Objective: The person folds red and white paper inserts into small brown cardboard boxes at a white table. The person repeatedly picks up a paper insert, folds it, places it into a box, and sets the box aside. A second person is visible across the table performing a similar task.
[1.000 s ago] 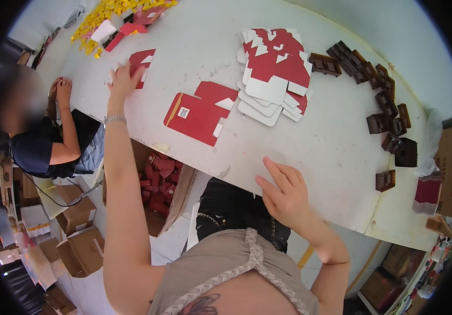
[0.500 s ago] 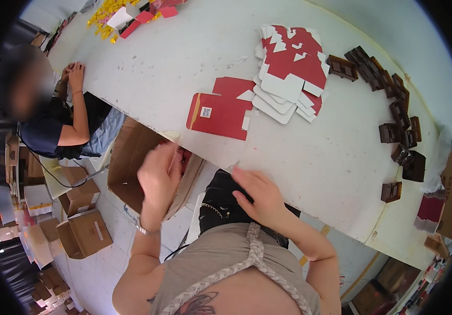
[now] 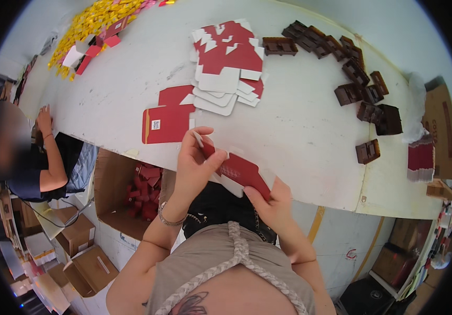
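Note:
Between my two hands, over the table's near edge, is a red and white folding carton (image 3: 244, 170), partly folded with its flaps standing out. My left hand (image 3: 197, 160) grips its left end, thumb on the red face. At the right end my right hand (image 3: 272, 202) pinches it between thumb and fingers; some of those fingers are hidden behind the card. Beyond my left hand lies a flat red carton blank (image 3: 168, 123) with a small white label. A stack of red and white carton blanks (image 3: 226, 68) sits farther back.
Dark brown plastic trays (image 3: 353, 72) curve along the table's (image 3: 299, 115) right side. A cardboard box (image 3: 118, 215) holding red pieces stands below the left edge. Yellow wrapped pieces (image 3: 89, 31) are heaped far left. A co-worker (image 3: 31, 163) sits at left.
My left hand has come up from the cardboard box and my right hand has left the table edge. Both now hold a folding carton. The view has shifted, with the table things appearing farther left.

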A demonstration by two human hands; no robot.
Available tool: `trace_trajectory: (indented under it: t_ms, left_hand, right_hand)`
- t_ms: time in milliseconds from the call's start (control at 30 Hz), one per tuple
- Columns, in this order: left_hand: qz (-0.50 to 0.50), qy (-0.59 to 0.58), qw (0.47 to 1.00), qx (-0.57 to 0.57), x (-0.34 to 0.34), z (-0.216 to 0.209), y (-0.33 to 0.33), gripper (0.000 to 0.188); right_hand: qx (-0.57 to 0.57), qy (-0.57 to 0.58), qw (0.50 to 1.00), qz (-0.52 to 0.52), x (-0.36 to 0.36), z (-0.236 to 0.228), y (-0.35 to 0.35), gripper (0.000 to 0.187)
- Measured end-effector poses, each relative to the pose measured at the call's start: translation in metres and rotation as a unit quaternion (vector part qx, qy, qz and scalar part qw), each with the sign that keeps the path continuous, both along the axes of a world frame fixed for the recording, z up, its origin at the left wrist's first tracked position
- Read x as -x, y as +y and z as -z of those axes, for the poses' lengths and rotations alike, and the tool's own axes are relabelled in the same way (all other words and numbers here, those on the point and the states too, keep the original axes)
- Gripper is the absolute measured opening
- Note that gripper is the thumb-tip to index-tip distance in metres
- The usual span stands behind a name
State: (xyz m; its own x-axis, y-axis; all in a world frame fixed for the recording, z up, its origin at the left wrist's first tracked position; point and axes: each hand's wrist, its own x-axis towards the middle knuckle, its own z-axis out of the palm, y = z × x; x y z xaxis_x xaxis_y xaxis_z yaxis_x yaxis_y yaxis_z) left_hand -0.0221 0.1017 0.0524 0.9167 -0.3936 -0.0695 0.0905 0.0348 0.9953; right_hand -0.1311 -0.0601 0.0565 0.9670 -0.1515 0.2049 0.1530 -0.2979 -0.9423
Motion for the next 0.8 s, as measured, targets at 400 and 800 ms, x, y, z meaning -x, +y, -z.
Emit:
trace_trajectory:
  t_ms: [400, 800]
  left_hand:
    - [-0.025, 0.027, 0.977, 0.209, 0.046, -0.006, -0.023, 0.07]
    - [0.175, 0.343, 0.907, 0.17, 0.055, -0.003, 0.012, 0.031]
  right_hand:
    - [-0.365, 0.058, 0.928, -0.046, 0.017, -0.003, -0.011, 0.047]
    - [-0.609, 0.193, 0.768, -0.031, 0.048, 0.016, -0.002, 0.036]
